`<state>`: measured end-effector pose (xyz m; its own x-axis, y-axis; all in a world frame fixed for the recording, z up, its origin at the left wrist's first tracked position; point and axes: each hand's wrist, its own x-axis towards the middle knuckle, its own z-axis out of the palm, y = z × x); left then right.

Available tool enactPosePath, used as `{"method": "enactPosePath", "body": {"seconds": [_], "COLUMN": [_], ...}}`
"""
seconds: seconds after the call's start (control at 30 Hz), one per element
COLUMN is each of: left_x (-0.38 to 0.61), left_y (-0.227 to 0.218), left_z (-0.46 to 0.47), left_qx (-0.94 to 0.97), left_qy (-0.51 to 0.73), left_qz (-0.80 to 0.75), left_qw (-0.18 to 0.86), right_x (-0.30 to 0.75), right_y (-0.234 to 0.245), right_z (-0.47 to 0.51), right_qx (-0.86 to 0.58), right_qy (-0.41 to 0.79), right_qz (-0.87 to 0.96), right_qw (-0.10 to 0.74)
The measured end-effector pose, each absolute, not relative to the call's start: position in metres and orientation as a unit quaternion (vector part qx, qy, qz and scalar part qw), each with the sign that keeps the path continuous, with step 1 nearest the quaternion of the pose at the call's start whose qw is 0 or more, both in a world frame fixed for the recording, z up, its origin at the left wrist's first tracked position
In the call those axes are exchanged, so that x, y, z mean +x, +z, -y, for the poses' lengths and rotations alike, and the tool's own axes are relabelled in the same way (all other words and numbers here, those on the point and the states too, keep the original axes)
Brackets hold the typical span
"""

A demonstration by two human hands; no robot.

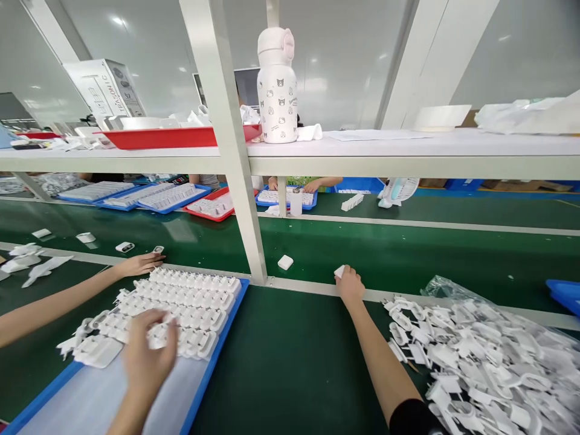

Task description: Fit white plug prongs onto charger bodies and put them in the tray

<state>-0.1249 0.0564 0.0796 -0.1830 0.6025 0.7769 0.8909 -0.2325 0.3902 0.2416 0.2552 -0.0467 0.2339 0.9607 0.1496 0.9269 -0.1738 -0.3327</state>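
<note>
My right hand [350, 284] reaches to the rail at the conveyor's edge, fingers closed on a small white plastic part [339, 271]. My left hand [145, 357] hovers over the near end of a blue tray [212, 368] filled with rows of white plastic parts [185, 299]. That hand is smeared by motion, so its fingers and anything in them are unclear. A white part [285, 262] lies alone on the green belt [408, 254] left of my right hand.
A co-worker's arm [54, 302] comes in from the left, hand [138, 264] at the belt edge. A heap of loose white parts on plastic [480, 356] lies right. A white post [235, 181] rises ahead. The shelf holds a white bottle [277, 90] and red tray [167, 137].
</note>
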Motion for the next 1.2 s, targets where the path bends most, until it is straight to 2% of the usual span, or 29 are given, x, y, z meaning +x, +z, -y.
{"method": "enactPosePath", "body": {"seconds": [0.17, 0.3, 0.43, 0.63, 0.83, 0.9, 1.03, 1.1, 1.2], "left_x": [-0.008, 0.045, 0.052, 0.061, 0.047, 0.041, 0.037, 0.037, 0.034], "left_y": [0.064, 0.021, -0.014, -0.025, -0.021, -0.025, -0.045, -0.052, -0.053], "left_z": [-0.16, -0.255, -0.294, -0.25, -0.131, -0.1, -0.074, -0.073, -0.074], "left_qx": [-0.792, -0.719, -0.695, -0.712, -0.732, -0.727, -0.736, -0.755, -0.787], "left_qy": [-0.301, -0.196, -0.193, -0.25, -0.293, -0.276, -0.227, -0.217, -0.185], "left_qz": [0.531, 0.663, 0.674, 0.611, 0.431, 0.447, 0.537, 0.535, 0.497], "left_qw": [-0.019, -0.078, -0.157, -0.24, -0.439, -0.442, -0.344, -0.31, -0.316], "right_x": [0.227, 0.218, 0.22, 0.225, 0.22, 0.227, 0.266, 0.29, 0.316], "right_y": [-0.046, -0.061, -0.073, -0.069, -0.079, -0.076, -0.058, -0.05, -0.046], "right_z": [-0.183, -0.1, -0.033, 0.009, 0.027, 0.027, 0.005, -0.014, -0.041], "right_qx": [-0.657, -0.58, -0.554, -0.538, -0.513, -0.526, -0.619, -0.673, -0.702], "right_qy": [-0.034, -0.118, -0.099, 0.054, 0.081, 0.105, 0.079, 0.01, -0.077], "right_qz": [0.728, 0.781, 0.796, 0.795, 0.792, 0.777, 0.703, 0.678, 0.687], "right_qw": [0.191, 0.201, 0.222, 0.274, 0.322, 0.33, 0.342, 0.294, 0.171]}}
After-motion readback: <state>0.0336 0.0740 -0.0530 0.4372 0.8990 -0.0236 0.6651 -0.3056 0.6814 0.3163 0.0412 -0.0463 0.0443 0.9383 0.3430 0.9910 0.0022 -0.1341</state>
